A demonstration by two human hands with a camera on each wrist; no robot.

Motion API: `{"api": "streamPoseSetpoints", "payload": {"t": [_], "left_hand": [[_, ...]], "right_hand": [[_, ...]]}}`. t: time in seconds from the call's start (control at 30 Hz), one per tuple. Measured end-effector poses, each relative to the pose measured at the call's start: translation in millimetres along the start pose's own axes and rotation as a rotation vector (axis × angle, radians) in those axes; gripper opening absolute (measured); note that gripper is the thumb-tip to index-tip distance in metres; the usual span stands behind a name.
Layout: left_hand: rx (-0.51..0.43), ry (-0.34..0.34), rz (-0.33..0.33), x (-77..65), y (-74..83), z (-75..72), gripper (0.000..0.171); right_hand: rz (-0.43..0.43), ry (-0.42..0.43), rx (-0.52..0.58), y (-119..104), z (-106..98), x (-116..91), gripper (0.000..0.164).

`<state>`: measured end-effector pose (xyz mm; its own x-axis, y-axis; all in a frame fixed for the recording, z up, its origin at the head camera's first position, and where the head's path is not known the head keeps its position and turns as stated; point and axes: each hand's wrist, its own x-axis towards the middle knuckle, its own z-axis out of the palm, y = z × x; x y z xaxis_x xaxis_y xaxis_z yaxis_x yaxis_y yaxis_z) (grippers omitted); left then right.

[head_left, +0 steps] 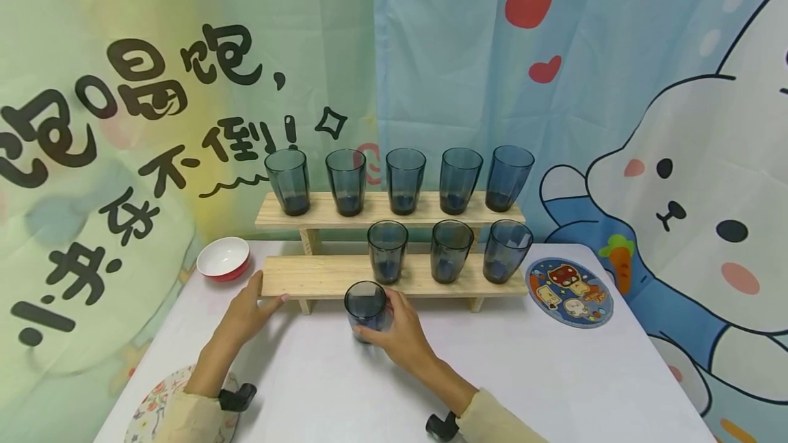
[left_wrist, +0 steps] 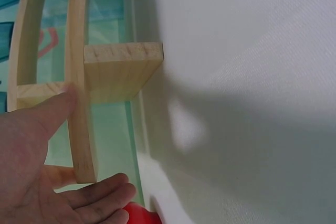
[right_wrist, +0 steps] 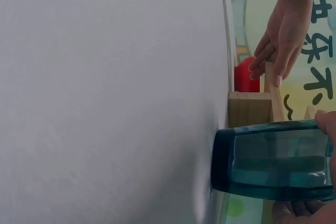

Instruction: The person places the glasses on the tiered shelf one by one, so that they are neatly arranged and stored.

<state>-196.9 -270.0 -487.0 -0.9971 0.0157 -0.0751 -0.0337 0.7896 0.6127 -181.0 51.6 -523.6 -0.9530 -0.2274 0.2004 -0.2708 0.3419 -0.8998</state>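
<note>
My right hand (head_left: 403,333) grips a blue-tinted drinking glass (head_left: 364,301), thumb on the near side and fingers around the far side. The glass is upright in front of the lower board of a two-tier wooden stand (head_left: 314,277). In the right wrist view, the base of this glass (right_wrist: 223,160) is close to the white tabletop. My left hand (head_left: 246,310) holds the left end of the lower board, its thumb on the front edge. In the left wrist view, the other fingers (left_wrist: 105,198) reach past the board's end (left_wrist: 84,166).
Several matching glasses (head_left: 403,183) line the upper board. Three more glasses (head_left: 451,251) stand on the lower board's right part. A red-and-white bowl (head_left: 224,258) sits left of the stand, a round blue mat (head_left: 569,292) to the right. A patterned plate (head_left: 154,405) lies near my left forearm.
</note>
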Motion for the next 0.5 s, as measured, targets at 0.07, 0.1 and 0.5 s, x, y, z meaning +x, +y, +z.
{"api": "streamPoseSetpoints", "payload": {"t": [0.07, 0.1, 0.5], "left_hand": [[0.001, -0.001, -0.002, 0.0, 0.3, -0.7, 0.094], [0.001, -0.002, -0.004, 0.1, 0.4, -1.1, 0.094], [0.006, 0.006, 0.003, 0.4, -0.5, 0.2, 0.091]], "right_hand": [[-0.002, 0.000, 0.009, 0.4, 0.6, 0.3, 0.086], [-0.002, 0.000, 0.012, 0.5, 0.9, 0.7, 0.086], [-0.019, 0.001, 0.025, 0.9, 1.0, -0.6, 0.084]]}}
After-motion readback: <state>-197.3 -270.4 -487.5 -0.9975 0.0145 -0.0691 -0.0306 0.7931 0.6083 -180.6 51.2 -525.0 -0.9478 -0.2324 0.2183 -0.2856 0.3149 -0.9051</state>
